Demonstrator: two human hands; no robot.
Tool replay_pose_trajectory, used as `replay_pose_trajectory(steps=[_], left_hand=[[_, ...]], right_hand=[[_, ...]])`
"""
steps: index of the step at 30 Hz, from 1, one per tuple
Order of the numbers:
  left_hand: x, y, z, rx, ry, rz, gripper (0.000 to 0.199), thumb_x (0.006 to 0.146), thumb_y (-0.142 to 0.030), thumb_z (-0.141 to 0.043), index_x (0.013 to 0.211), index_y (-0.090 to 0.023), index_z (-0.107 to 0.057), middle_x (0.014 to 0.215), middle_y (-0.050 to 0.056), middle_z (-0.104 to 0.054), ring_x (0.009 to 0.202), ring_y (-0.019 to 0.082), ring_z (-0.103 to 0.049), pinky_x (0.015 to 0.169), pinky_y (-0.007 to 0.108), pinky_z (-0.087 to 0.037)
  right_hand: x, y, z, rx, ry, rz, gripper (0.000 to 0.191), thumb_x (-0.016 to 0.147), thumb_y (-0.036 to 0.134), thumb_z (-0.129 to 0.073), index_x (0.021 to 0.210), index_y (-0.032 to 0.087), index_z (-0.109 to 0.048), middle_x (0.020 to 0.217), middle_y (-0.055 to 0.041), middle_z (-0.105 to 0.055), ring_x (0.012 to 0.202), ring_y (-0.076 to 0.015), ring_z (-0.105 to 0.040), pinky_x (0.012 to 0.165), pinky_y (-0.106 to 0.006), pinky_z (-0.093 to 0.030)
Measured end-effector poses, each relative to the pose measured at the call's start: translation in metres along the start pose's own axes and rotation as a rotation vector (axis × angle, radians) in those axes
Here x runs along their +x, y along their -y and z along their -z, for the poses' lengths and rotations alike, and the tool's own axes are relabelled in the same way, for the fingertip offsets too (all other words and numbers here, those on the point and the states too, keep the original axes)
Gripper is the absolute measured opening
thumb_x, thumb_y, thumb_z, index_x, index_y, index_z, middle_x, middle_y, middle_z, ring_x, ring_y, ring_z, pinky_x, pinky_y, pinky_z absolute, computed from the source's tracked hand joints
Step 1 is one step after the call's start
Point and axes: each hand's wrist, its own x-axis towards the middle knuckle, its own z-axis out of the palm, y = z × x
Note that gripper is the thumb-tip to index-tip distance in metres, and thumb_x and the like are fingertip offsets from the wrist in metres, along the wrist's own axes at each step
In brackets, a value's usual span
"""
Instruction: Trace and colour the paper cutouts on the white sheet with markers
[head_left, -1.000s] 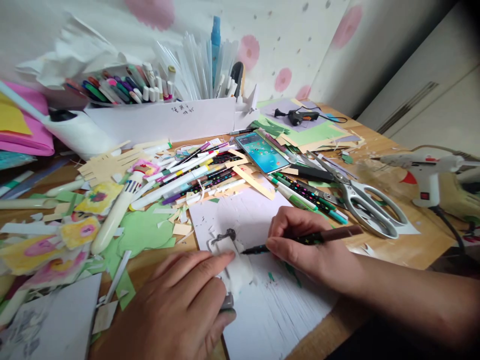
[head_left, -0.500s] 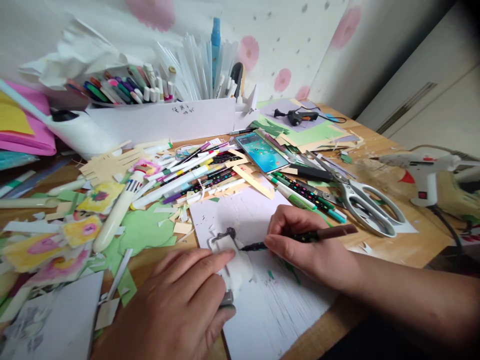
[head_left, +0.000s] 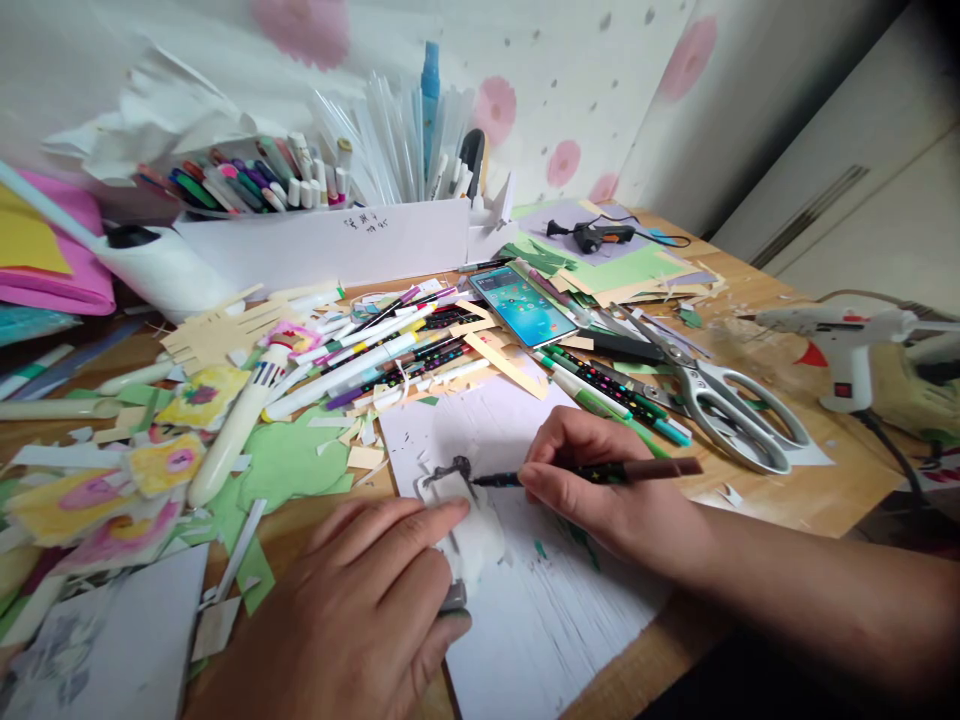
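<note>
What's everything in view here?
Sheet: one, white, front centre
Small item: count unclear, white, on sheet
Held pen: one, black and brown, above sheet
Loose pens: many, multicoloured, mid-desk
Phone: one, blue screen, mid-desk
Scissors: one pair, grey, right
Glue guns: two, white right, black back
Box: one, white, back, holding pens
Paper scraps: many, green and cream, left
Wall: one, white with pink flowers, back
Left hand: one, on small item
Right hand: one, holding pen

On the table [head_left: 847, 490] before me, the phone [head_left: 525, 305] lay behind the paper sheet [head_left: 544, 640], left of the scissors [head_left: 695, 386].
</note>
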Motion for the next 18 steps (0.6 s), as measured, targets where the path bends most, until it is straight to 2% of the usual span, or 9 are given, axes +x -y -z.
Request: replay_pose_trajectory(steps=[9, 13, 16, 18], left_hand=[[0.001, -0.002, 0.0, -0.002, 0.0, -0.001, 0.009, 0.08, -0.019, -0.056, 0.087, -0.023, -0.058, 0.122, 0.001, -0.063, 0.104, 0.025, -0.057, 0.089, 0.043, -0.044], [0.003, -0.001, 0.001, -0.009, -0.013, 0.014, 0.005, 0.08, -0.019, -0.055, 0.083, -0.023, -0.057, 0.119, 0.0, -0.064, 0.101, 0.023, -0.059, 0.087, 0.04, -0.044], [0.0, 0.006, -0.004, 0.011, -0.069, -0.037, 0.004, 0.081, -0.027, -0.057, 0.084, -0.024, -0.058, 0.118, -0.001, -0.065, 0.1, 0.021, -0.06, 0.087, 0.034, -0.044], [-0.002, 0.013, -0.012, 0.055, -0.124, -0.134, 0.014, 0.084, -0.039, -0.057, 0.086, -0.025, -0.058, 0.116, -0.003, -0.067, 0.096, 0.019, -0.062, 0.086, 0.032, -0.044]], right_hand=[[0.001, -0.001, 0.001, 0.015, 0.015, 0.007, 0.018, 0.081, 0.024, -0.061, 0.066, 0.017, -0.052, 0.059, 0.0019, -0.053, 0.052, -0.0088, -0.043, 0.048, -0.022, -0.035], [0.001, -0.002, 0.001, 0.012, -0.003, -0.009, 0.019, 0.081, 0.026, -0.061, 0.067, 0.017, -0.052, 0.06, 0.0016, -0.053, 0.053, -0.0094, -0.044, 0.049, -0.022, -0.035], [0.0, -0.002, -0.001, 0.039, 0.0, -0.049, 0.022, 0.08, 0.028, -0.061, 0.065, 0.018, -0.05, 0.058, 0.0021, -0.051, 0.051, -0.0092, -0.042, 0.048, -0.022, -0.034], [0.001, -0.001, -0.002, 0.092, 0.012, -0.095, 0.023, 0.08, 0.031, -0.06, 0.065, 0.018, -0.049, 0.057, 0.0024, -0.051, 0.05, -0.009, -0.042, 0.047, -0.022, -0.033]])
